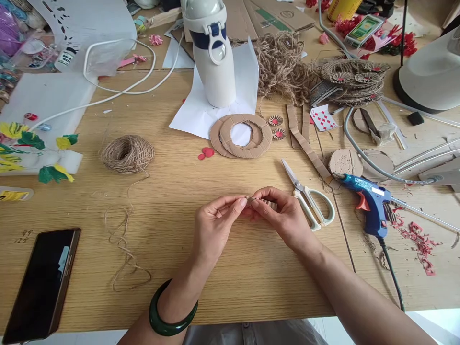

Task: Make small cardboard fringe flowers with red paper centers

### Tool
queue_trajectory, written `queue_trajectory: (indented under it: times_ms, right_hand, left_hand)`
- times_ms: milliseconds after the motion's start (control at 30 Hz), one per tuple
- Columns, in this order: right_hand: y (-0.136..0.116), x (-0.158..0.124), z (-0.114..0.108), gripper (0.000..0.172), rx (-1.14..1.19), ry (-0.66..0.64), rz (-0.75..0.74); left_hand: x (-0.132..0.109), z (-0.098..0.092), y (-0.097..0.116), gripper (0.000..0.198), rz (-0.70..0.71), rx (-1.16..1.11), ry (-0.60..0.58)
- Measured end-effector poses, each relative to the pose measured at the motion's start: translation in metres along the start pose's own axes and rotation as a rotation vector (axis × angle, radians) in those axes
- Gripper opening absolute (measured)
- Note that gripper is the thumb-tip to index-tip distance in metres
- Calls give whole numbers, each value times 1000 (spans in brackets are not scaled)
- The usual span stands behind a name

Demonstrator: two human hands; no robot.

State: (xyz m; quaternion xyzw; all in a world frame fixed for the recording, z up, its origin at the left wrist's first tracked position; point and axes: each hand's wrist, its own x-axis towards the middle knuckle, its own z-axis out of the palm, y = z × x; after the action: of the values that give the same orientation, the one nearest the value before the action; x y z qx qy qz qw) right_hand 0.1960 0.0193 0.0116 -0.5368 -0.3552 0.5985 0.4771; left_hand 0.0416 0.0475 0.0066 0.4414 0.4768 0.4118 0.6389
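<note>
Thumbs and fingertips of my left hand (218,218) and my right hand (282,213) meet over the table, pinching a small piece of corrugated cardboard (272,205). Its ridged edge shows under my right fingers; the rest is mostly hidden. Something reddish lies just below the fingertips, too covered to make out. Scissors (305,191) with pale handles lie beside my right hand, blades pointing away. Beyond the hands are two overlapping cardboard rings (264,143), small red paper discs (206,153) and two fringed cardboard flowers (276,120) with red centres.
A blue glue gun (375,196) with its cord lies at right, near red paper shreds (419,239). A twine ball (127,153) trails loose twine at left, above a phone (43,282). A white bottle (215,67) stands at the back beside tangled jute (282,64).
</note>
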Motion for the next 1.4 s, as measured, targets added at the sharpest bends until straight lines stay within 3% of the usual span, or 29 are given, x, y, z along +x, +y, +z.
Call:
queue_trajectory:
  times_ms: [333,667,900,1200,1400]
  right_hand:
    - [3,0,1,20,12,2,-51]
    - [3,1,0,25,-56,60,-64]
    - [-1,0,-1,29,-66,36,-59]
    - [1,0,3,30,-9,40,-12]
    - [6,-1,3,28,-44,44,-52]
  left_hand:
    - [-4,0,-3,14,187,252,61]
    - [-4,1,4,15,249,327,-36]
    - [-3,-1,3,15,371,424,-19]
    - [-3,0,0,16,199,294,130]
    - [-5,2,0,15,213,327,107]
